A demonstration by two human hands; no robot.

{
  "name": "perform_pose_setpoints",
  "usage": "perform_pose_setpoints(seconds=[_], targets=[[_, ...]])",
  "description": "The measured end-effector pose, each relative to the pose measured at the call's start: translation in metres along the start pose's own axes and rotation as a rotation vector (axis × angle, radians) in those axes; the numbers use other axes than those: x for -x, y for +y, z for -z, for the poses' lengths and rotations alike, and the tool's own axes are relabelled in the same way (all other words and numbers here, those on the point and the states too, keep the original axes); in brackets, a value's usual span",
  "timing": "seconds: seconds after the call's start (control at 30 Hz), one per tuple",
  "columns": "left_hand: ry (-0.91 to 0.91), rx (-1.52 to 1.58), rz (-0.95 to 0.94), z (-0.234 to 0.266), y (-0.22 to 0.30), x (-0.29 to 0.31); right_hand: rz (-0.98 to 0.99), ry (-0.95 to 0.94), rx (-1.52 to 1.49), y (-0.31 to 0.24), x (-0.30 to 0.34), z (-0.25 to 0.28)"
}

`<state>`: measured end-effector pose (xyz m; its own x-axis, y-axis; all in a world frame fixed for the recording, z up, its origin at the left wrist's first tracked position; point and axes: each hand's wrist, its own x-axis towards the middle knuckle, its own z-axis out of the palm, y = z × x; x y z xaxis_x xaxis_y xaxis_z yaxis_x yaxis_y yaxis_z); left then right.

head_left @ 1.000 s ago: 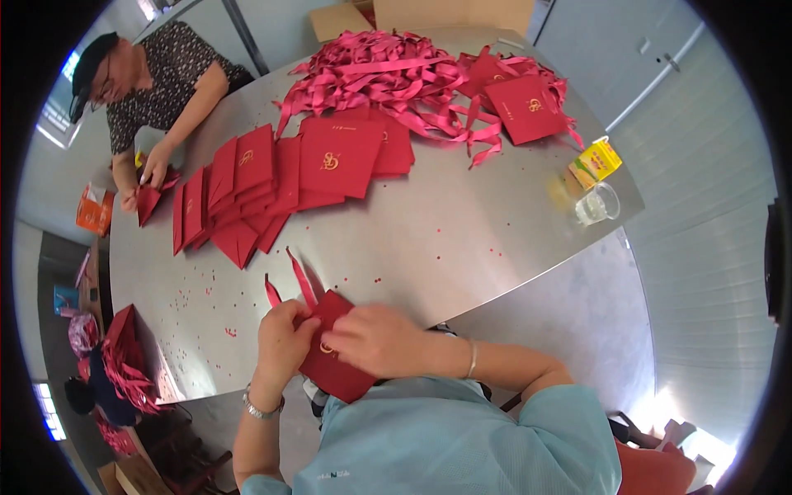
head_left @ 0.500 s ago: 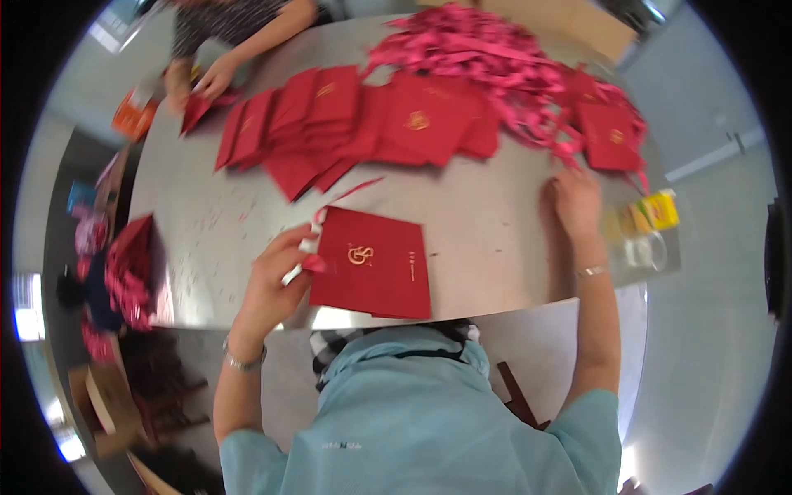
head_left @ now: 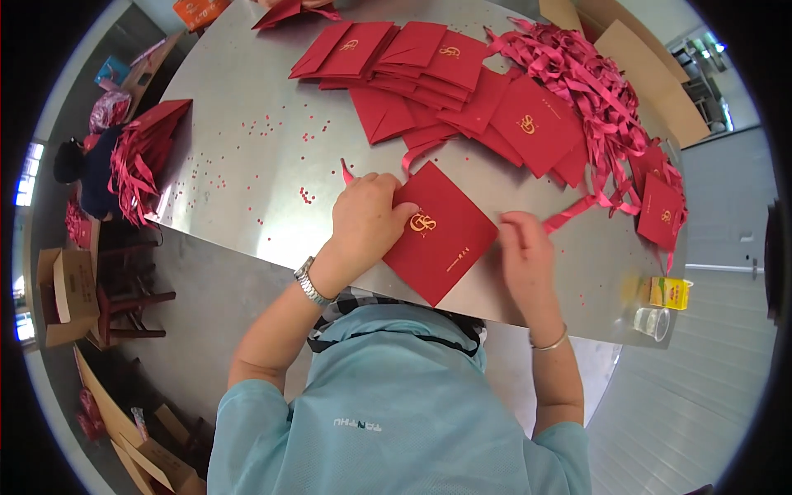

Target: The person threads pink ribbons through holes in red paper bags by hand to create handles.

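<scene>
A red paper gift bag (head_left: 445, 243) with gold print lies turned cornerwise near the table's front edge. My left hand (head_left: 363, 219) is closed over its upper left edge, thumb resting on the printed face. Past that hand, a ribbon end (head_left: 346, 171) sticks up, and another strip of ribbon (head_left: 419, 152) curves beyond the bag's far corner. Close to the bag's right corner, my right hand (head_left: 528, 260) has its fingers pinched together on a pink ribbon (head_left: 571, 213). That ribbon stretches toward the tangled ribbon pile (head_left: 573, 78); its other end is hidden by the fingers.
Several stacked red bags (head_left: 429, 70) lie across the metal table (head_left: 239, 177). At right are more bags (head_left: 660, 210), a yellow box (head_left: 669, 292) and a clear cup (head_left: 652, 322). Bags with ribbons (head_left: 136, 173) hang over the left edge. A co-worker's hand shows at the far edge.
My right hand has come from the ribbon pile to the bag's right corner, bringing a ribbon. My left hand has shifted onto the bag, which is now turned cornerwise. The view has swung too.
</scene>
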<state>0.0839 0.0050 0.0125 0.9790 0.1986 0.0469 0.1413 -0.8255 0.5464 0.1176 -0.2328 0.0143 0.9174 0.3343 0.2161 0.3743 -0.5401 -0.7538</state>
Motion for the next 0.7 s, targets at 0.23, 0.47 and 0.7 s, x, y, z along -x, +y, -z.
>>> perform_pose_setpoints(seconds=[0.23,0.47,0.7], targets=[[-0.207,0.496,0.066,0.013,-0.004,0.009,-0.006,-0.190,-0.171,-0.031,-0.006,-0.045],[-0.298,0.482,-0.013,0.013,-0.013,0.022,0.105,-0.232,0.049,-0.036,0.015,-0.057],[-0.447,0.686,0.040,0.004,-0.020,0.028,0.077,-0.180,0.147,-0.041,0.011,-0.058]])
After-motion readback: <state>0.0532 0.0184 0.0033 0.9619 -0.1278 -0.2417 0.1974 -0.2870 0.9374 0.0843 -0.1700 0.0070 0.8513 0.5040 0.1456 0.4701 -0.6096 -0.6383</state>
